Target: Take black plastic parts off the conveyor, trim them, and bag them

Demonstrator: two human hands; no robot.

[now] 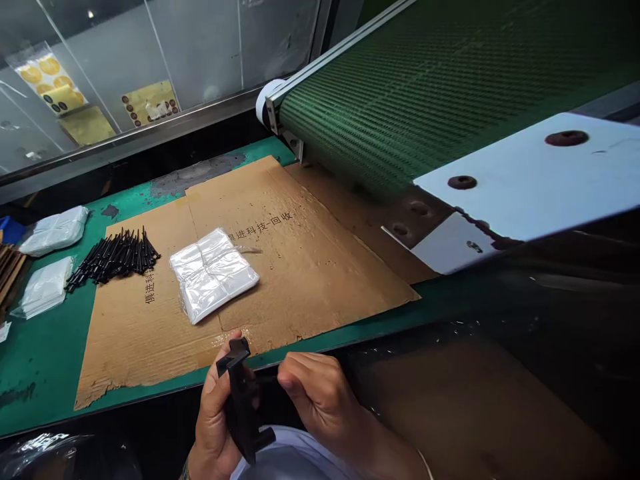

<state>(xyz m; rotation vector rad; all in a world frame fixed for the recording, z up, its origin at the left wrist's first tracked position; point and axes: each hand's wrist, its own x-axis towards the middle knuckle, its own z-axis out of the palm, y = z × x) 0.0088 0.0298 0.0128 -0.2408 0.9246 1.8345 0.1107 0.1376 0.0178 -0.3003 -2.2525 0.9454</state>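
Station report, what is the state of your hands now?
Left hand gripping black plastic part. Right hand close beside it, fingers curled. Nothing in the way.

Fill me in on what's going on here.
A person's left hand grips a black plastic part, with their right hand right beside it; I can't tell whether the right hand is holding it too. In front of them, a cardboard sheet lies on a green workbench, carrying a bundle of clear plastic bags and a pile of black plastic spikes. A green conveyor belt runs overhead to the right.
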